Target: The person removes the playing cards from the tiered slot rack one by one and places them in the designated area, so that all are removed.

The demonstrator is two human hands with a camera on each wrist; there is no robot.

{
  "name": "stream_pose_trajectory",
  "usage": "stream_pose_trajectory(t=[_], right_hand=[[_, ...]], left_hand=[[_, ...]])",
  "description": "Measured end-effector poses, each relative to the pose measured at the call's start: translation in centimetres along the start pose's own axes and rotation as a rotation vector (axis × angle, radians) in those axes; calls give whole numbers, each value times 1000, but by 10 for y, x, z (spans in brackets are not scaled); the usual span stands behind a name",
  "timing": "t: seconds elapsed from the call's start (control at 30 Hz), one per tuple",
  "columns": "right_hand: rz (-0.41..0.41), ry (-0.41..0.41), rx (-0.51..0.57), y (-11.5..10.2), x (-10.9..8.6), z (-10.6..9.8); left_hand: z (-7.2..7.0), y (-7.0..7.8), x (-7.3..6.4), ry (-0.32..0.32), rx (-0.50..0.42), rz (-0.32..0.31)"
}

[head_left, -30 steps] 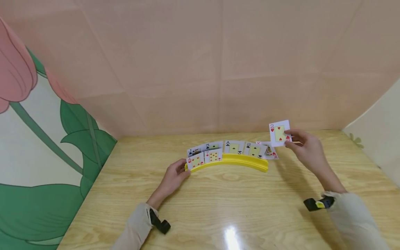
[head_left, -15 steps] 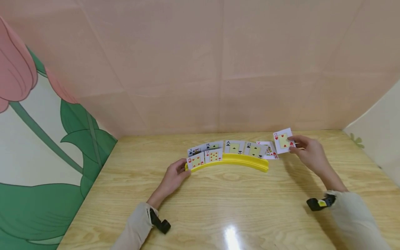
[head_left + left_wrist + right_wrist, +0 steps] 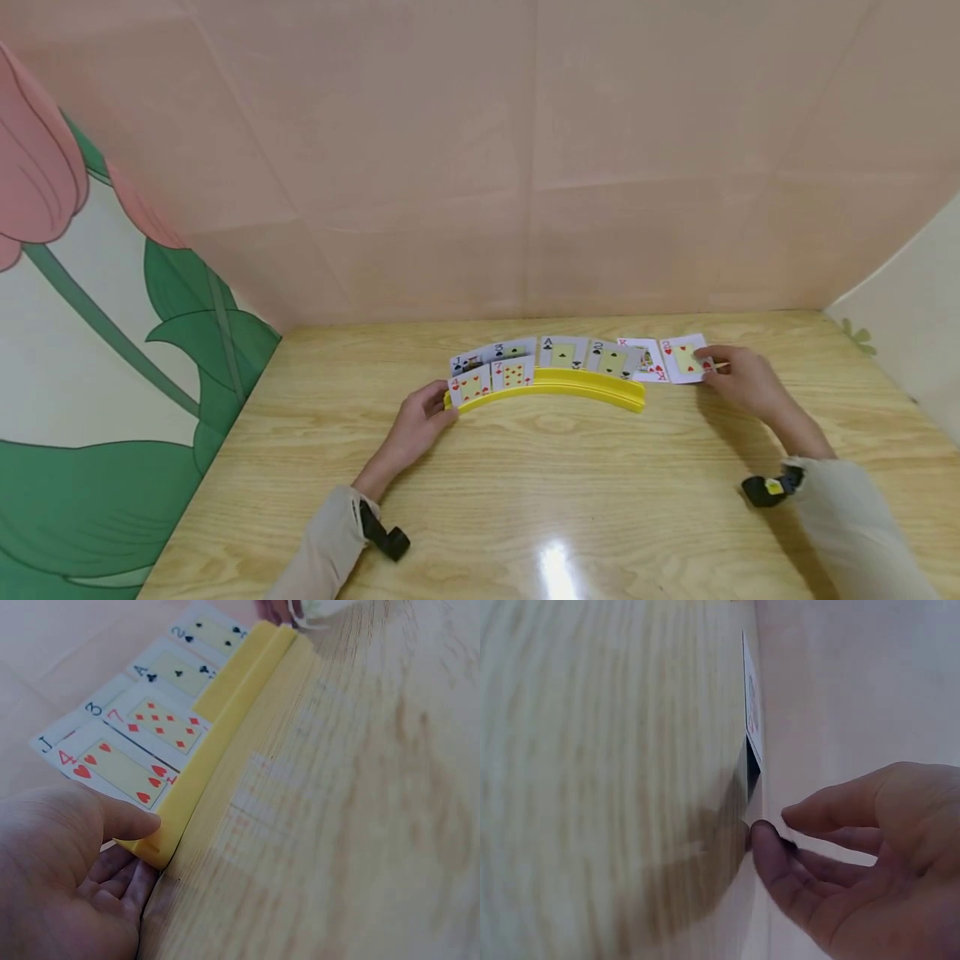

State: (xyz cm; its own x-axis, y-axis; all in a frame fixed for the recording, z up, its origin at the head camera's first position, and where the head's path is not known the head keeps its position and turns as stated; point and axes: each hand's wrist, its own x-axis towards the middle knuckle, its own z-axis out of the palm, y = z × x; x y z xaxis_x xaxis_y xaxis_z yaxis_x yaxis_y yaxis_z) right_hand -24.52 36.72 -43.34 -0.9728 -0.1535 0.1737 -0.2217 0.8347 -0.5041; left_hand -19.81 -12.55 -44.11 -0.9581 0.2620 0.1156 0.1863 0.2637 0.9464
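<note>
My left hand point(image 3: 416, 421) grips the left end of a yellow curved card holder point(image 3: 585, 387) standing on the table, thumb on its front face in the left wrist view. Playing cards stand upright in it: a heart card point(image 3: 470, 387) and a diamond card point(image 3: 512, 374) in front, a jack point(image 3: 467, 364), an ace of clubs point(image 3: 562, 353) and a 2 of spades point(image 3: 609, 358) among those behind. To the right, my right hand point(image 3: 750, 383) pinches the right edge of a 2 of hearts point(image 3: 678, 372), low over the table. Beside it, a red king point(image 3: 647, 367) lies face up, partly behind the holder.
A wood-grain table point(image 3: 540, 467) runs back to a pink sheet-covered wall point(image 3: 450, 208). On the left stands a panel with painted tulips point(image 3: 75, 350), and on the right a pale wall point(image 3: 915, 333). Each wrist carries a small black camera.
My right hand has brought the 2 of hearts down and slightly right, from above the king to beside it, uncovering more of the king. The left hand and the holder stay put.
</note>
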Motion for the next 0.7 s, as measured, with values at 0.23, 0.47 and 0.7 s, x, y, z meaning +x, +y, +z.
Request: stream_pose_trajectory(t=[0.23,0.47,0.7], right_hand=[[-25,-22,-26,1,0,2],[-34,-16,-30,3,0,3],[-32,-8,-35,4,-1,3]], left_hand=[[3,-30,9,24,-4,-8],[1,-35,10,15,2,-5],[1,-34,10,12,12,-19]])
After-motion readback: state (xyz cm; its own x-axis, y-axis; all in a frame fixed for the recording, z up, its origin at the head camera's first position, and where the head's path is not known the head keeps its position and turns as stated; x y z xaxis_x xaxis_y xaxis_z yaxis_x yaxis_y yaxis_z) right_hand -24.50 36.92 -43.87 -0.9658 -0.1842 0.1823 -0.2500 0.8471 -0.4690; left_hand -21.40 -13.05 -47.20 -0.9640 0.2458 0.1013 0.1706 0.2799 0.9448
